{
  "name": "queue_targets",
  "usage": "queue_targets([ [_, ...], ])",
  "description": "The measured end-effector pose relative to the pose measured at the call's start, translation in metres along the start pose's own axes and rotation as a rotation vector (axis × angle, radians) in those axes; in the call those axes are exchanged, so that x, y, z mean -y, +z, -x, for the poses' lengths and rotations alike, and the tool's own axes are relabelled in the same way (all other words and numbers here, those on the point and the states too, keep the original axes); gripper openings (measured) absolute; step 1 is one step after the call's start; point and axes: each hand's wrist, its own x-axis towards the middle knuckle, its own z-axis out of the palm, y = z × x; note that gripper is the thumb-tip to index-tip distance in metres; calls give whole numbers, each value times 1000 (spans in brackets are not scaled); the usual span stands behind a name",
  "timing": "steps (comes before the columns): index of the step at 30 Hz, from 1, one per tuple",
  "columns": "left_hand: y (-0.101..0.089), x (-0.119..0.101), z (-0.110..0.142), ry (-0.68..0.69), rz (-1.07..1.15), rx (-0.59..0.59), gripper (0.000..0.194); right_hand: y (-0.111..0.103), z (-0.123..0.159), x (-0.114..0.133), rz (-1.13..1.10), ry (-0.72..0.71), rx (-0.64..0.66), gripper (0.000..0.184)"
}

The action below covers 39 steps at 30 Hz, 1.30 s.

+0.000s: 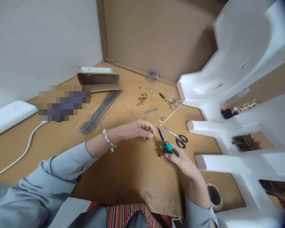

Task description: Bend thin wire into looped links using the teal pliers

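Observation:
My right hand (pixel 178 158) is closed round the teal handles of small pliers (pixel 165 141), whose jaws point up and left. My left hand (pixel 140 129), with a beaded bracelet on the wrist, pinches a thin wire (pixel 169 116) that runs up and to the right from my fingertips. The plier tips sit just right of those fingertips. Both hands hover over a brown cardboard sheet (pixel 133 171).
Black-handled scissors (pixel 178 137) lie right of the pliers. A bundle of thin grey wires (pixel 101 110), small black rings (pixel 142 99), yellow-handled pliers (pixel 165 99), a wire tangle (pixel 153 75) and a flat cardboard box (pixel 98 79) lie farther back. White foam packing (pixel 239 95) stands right.

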Motion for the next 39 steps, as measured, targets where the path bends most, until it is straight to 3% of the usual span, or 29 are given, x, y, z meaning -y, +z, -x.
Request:
queue_targets([
  [13,5,1,1,-137,-80,92,17,-1,2,2,-150,88,60,27],
  [25,14,3,3,-91,-272,37,16,-1,1,1,-195,83,75,27],
  [39,13,-5,5,-108,-183,101,17,-1,2,2,-196,83,111,27],
])
